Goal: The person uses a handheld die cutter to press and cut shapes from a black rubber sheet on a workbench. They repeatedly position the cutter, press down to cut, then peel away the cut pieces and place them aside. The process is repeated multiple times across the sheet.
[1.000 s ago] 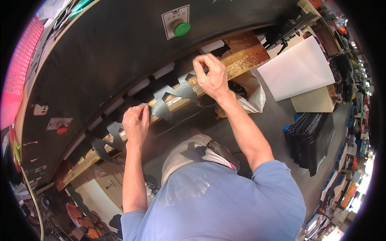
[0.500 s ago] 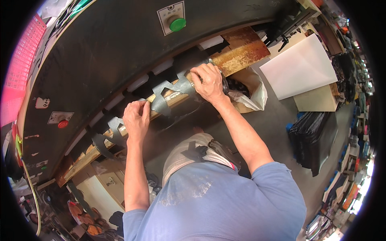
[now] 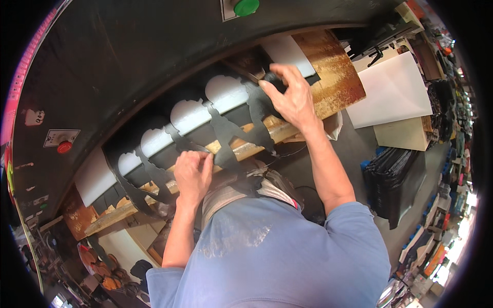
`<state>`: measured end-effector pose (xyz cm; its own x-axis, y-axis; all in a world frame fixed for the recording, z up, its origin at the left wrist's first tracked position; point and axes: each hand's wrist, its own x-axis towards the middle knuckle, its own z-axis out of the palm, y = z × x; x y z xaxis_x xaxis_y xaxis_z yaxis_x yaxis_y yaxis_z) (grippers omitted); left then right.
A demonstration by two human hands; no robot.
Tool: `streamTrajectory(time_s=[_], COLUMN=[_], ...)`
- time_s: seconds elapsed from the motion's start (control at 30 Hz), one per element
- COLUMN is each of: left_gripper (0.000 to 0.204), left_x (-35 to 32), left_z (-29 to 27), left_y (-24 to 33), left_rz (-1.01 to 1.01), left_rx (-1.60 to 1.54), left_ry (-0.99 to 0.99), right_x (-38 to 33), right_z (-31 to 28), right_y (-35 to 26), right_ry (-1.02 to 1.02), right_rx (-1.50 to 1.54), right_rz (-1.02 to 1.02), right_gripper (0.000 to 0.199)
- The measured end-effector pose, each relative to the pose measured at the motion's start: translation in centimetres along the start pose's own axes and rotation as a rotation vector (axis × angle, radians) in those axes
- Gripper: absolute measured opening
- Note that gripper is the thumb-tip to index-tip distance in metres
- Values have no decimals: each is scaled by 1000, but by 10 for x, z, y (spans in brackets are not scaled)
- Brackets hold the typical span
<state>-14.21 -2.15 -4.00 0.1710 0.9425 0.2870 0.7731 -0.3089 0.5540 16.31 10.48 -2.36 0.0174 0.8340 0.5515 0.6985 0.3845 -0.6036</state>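
Observation:
A black cut-out sheet (image 3: pixel 226 134), with rounded holes and narrow webs, lies across the work board and hangs over its front edge. My left hand (image 3: pixel 193 175) is closed at the sheet's front edge, thumb and fingers pinching a web. Farther right, my right hand (image 3: pixel 295 100) reaches over the board, its thumb and fingers curled around a dark rounded thing (image 3: pixel 276 79). That thing sits beside a brownish, box-like metal form (image 3: pixel 251 64), partly hidden under the machine. White surface (image 3: pixel 187 115) shows through the sheet's holes.
The dark machine front (image 3: pixel 128 66) overhangs the board, with a green button (image 3: pixel 246 7) and a red button (image 3: pixel 64 147). The wooden board (image 3: pixel 336 66) ends at the right. Beyond stand a white sheet (image 3: pixel 393 90) and a black stack (image 3: pixel 395 179).
The black sheet has come out toward me, and more of it and the white surface shows. My left hand moved right and nearer; my right hand left the sheet for the dark thing.

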Motion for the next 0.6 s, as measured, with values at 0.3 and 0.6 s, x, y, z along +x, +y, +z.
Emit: streamTrajectory(time_s=[0.3,0.6], left_gripper=[7,58], left_x=[9,133], left_z=[-11,10], left_y=[-11,22], left_rz=[-98,-915], left_rx=[-354,-1447], left_ry=[36,-324], right_x=[48,58], right_z=[78,19], right_y=[11,52], right_ry=[-404,-167], right_rx=[-47,217], right_rz=[235,399], right_gripper=[86,75])
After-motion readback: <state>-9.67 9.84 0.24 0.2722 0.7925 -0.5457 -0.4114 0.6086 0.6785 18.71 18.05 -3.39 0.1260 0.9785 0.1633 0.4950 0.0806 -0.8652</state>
